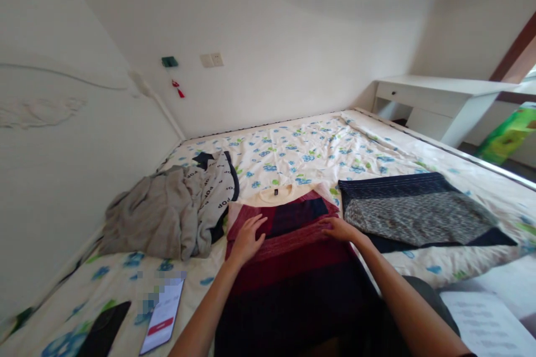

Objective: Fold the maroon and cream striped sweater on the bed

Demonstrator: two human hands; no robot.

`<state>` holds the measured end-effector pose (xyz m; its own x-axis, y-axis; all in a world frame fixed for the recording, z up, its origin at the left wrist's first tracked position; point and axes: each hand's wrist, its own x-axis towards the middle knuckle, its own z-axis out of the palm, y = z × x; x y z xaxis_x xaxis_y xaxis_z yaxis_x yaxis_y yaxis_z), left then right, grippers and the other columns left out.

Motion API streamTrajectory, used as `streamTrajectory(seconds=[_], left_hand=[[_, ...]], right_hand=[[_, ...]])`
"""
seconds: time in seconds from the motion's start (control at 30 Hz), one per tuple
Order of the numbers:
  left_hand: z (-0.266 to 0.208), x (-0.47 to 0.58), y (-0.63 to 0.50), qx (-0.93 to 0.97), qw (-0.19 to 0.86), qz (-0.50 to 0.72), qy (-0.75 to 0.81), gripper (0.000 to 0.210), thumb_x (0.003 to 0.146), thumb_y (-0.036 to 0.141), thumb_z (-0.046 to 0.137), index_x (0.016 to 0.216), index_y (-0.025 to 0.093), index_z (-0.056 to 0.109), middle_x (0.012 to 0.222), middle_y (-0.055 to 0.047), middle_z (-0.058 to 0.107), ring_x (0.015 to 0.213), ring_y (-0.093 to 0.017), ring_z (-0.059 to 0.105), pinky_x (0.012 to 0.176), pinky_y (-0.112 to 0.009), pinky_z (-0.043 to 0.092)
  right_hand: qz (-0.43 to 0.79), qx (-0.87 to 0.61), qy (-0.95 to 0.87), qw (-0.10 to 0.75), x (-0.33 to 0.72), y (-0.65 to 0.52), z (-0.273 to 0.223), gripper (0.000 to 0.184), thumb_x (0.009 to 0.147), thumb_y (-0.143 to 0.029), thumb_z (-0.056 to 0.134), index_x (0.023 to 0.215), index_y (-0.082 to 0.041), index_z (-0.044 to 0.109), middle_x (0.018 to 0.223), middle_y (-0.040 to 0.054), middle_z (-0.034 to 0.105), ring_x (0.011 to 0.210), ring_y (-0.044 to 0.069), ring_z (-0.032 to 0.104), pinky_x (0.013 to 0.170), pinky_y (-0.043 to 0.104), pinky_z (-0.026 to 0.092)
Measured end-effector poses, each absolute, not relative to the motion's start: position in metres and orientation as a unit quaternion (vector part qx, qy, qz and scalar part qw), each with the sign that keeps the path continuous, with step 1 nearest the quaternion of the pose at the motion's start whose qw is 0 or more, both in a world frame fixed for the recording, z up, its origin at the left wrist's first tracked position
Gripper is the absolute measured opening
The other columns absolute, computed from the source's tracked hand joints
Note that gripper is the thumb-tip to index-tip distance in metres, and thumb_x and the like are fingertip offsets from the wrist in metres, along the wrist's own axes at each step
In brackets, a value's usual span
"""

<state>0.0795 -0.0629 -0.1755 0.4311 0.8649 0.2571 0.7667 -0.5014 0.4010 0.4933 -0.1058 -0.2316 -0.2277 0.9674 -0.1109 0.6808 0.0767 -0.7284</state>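
A sweater with a cream collar and dark red and navy bands lies spread on the bed before me, neckline away from me. Its sleeves appear folded inward across the chest. My left hand rests on its left part with fingers spread, holding nothing. On the opposite side, my right hand lies on the sweater near the right edge, fingers stretched out. The lower end of the sweater runs toward my body, where it is dark and hard to make out.
A folded navy and grey knit garment lies at right. Rumpled grey clothes are piled at left. Nearer are a lit phone and a black phone-like object. A printed sheet lies lower right; a white desk stands beyond.
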Motion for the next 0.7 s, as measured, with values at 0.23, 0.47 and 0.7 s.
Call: streamTrajectory(seconds=[0.23,0.47,0.7], left_hand=[[-0.232,-0.005,-0.063,0.73,-0.035,0.253,0.634,0.049,0.091,0.018,0.06,0.137,0.023,0.077,0.143,-0.016,0.074,0.134,-0.036,0.071,0.124,-0.055,0.054],[-0.255,-0.02,-0.052,0.626,0.049,0.336,0.702,0.029,0.086,0.031,0.064,0.112,0.023,0.073,0.11,-0.01,0.074,0.097,-0.03,0.077,0.093,-0.044,0.065],[-0.265,-0.025,-0.052,0.536,0.136,0.425,0.716,0.014,0.077,0.031,0.065,0.09,0.026,0.064,0.079,0.001,0.069,0.076,-0.024,0.071,0.081,-0.036,0.059]], right_hand=[[0.337,-0.67,-0.612,0.251,0.501,-0.073,-0.239,0.053,0.093,-0.021,0.078,0.146,-0.019,0.08,0.137,0.0123,0.084,0.128,0.029,0.079,0.117,0.037,0.057],[0.496,-0.688,-0.428,0.312,0.498,-0.054,-0.249,0.035,0.096,-0.019,0.079,0.13,-0.016,0.083,0.086,0.0039,0.08,0.067,0.014,0.067,0.061,0.023,0.052],[0.569,-0.63,-0.321,0.42,0.506,-0.047,-0.247,0.03,0.096,-0.025,0.078,0.122,-0.011,0.083,0.067,0.002,0.068,0.056,0.012,0.055,0.05,0.02,0.036]])
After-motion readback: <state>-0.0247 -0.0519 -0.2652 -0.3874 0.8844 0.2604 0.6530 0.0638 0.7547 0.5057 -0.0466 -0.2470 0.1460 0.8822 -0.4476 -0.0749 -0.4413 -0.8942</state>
